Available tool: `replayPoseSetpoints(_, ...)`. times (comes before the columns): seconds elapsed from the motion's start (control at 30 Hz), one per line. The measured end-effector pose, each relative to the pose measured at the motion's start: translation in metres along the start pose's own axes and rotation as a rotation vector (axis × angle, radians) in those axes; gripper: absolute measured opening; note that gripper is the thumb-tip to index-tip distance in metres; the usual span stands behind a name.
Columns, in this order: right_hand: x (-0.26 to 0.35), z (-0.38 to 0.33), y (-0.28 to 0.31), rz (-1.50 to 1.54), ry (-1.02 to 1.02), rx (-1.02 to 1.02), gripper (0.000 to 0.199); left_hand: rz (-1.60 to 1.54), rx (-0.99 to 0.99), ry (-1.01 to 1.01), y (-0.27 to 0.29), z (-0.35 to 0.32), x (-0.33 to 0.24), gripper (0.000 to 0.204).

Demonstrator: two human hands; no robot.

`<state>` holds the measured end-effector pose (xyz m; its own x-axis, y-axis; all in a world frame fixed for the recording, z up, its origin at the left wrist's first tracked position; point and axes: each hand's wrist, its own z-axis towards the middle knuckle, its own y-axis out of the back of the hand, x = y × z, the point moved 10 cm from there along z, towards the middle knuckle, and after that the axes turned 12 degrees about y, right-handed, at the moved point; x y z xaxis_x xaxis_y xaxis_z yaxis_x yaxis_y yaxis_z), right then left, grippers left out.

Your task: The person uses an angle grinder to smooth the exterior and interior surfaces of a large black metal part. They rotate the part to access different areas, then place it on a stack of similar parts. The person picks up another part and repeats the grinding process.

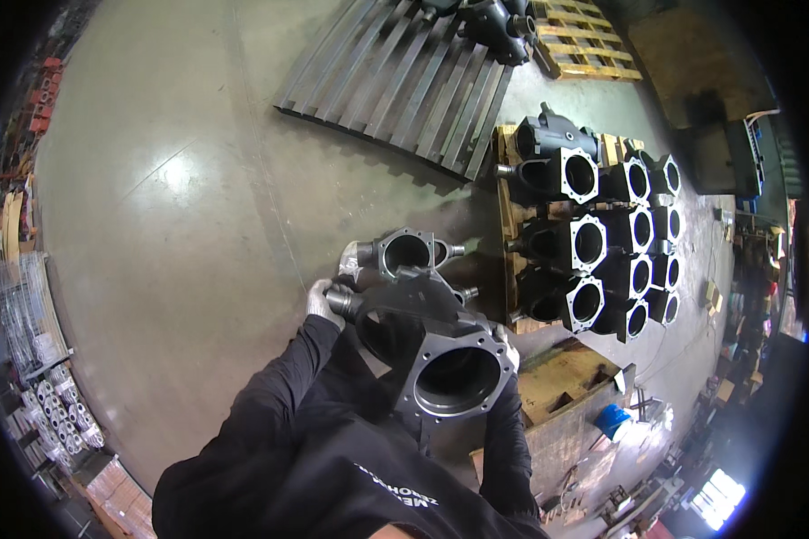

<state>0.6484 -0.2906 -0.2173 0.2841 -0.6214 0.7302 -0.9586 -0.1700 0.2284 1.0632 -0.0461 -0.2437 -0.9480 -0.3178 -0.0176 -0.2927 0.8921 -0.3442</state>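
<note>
A large black metal valve-body casting (413, 310) is held in front of my body, its round flange opening (458, 382) facing me. My left hand (324, 304), in a light glove, is closed round the bare-metal stub at its left end. At the flange's right edge my gloved right hand (510, 349) grips the casting; its fingers are partly hidden. Just beyond and lower, a similar casting (406, 251) shows its flanged bore, partly covered by the held one. A whitish patch (349, 260) sits at its left end; I cannot make out what it is.
Several black castings (584, 247) stand in rows on a wooden pallet (510, 220) to the right. Ahead is a slatted metal rack (386, 85) with castings at its far end. A wooden crate (566, 382) stands close on my right, a blue bucket (614, 420) beyond it.
</note>
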Motion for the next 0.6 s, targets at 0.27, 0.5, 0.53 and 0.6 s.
replayPoseSetpoints(0.27,0.058,0.054,-0.078,-0.147,0.045,0.005,0.047,-0.071,-0.169,0.078,-0.017,0.077,-0.048,0.016)
replayPoseSetpoints(0.5,0.062,0.09,-0.117,-0.022,-0.026,0.056,0.048,-0.119,-0.231,0.136,-0.021,0.088,-0.056,0.014)
replayPoseSetpoints(0.53,0.065,0.093,-0.116,-0.072,-0.029,0.049,0.048,-0.108,-0.23,0.125,-0.022,0.087,-0.058,0.015)
replayPoseSetpoints(0.6,0.067,0.098,-0.12,-0.095,-0.04,0.04,0.045,-0.078,-0.221,0.09,-0.026,0.087,-0.063,0.019)
